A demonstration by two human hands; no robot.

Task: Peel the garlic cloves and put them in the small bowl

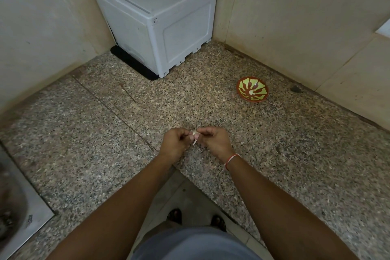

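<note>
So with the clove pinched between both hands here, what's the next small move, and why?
Probably keep pulling the skin off: the garlic clove sits pinched between the left hand and right hand, a papery strip hanging below it. The small bowl waits apart on the counter.

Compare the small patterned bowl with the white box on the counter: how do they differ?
The bowl is round, low and open-topped, red-brown with yellow-green markings; the white box is cube-shaped, tall, closed and plain. The box sits on a black mat in the corner; the bowl rests directly on the counter. Both stand untouched.

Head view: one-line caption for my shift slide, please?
Both hands, left hand and right hand, pinch a garlic clove above the granite counter; small bowl waits.
</note>
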